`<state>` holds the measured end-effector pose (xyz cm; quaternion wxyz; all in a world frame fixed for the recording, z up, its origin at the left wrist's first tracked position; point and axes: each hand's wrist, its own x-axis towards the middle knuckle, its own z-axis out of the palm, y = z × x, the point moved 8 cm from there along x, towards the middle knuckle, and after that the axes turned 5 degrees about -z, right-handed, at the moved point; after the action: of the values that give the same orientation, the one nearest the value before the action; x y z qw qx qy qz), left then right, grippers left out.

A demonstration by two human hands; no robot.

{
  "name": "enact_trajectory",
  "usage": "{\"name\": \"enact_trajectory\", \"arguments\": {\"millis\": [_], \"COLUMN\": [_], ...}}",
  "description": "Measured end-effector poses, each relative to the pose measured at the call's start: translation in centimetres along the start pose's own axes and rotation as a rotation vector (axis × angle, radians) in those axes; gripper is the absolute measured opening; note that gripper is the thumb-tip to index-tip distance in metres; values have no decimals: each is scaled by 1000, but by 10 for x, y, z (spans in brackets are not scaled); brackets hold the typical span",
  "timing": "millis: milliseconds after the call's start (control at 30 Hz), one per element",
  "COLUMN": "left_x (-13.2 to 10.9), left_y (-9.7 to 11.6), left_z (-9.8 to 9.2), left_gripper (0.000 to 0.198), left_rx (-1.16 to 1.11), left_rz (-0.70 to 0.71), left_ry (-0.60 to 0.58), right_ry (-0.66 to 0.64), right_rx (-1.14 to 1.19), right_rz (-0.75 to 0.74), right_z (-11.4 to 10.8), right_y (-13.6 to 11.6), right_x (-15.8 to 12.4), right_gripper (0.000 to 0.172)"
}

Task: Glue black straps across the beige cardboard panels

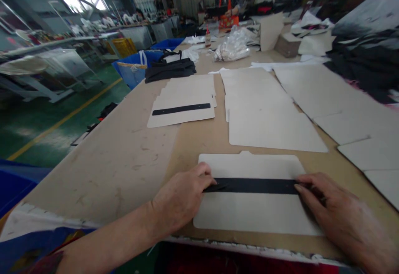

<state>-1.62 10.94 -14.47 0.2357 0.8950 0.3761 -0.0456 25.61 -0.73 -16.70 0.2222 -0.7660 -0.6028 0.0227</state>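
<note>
A pale board (249, 213) with rounded corners and a small tab on its far edge lies at the near side of the table. Across its middle runs a black strip (258, 186). My left hand (183, 193) has its fingers closed at the strip's left end, where a loose dark piece, perhaps a fold, shows. At the right end, my right hand (330, 207) pinches the strip between thumb and fingers. Farther off, a second black strip (181, 109) rests on a stack of similar boards (190, 89).
Large pale sheets (264, 116) lie beyond the board, with more sheets (358, 120) along the right. Folded black fabric (170, 70), a blue bin (131, 68) and a clear plastic bag (233, 45) are farther back. A person (229, 3) stands at the far end.
</note>
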Motion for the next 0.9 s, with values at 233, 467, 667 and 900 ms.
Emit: {"name": "enact_trajectory", "arguments": {"millis": [233,467,667,900], "left_x": [-7,-11,-14,-36], "left_y": [1,-1,2,-18], "left_z": [27,32,19,-11], "left_gripper": [72,76,67,32], "left_rx": [276,357,310,35], "left_rz": [99,150,95,-169], "left_ry": [-118,-88,-52,125], "right_ry": [-29,-100,-25,179], "right_rx": [-412,-502,-178,-109], "right_rz": [-335,-338,-266,-287], "right_z": [-5,-1,0,-3], "right_y": [-42,-49,-25,-1], "right_x": [-25,-30,-21,-35], "right_gripper": [46,52,35,40]}}
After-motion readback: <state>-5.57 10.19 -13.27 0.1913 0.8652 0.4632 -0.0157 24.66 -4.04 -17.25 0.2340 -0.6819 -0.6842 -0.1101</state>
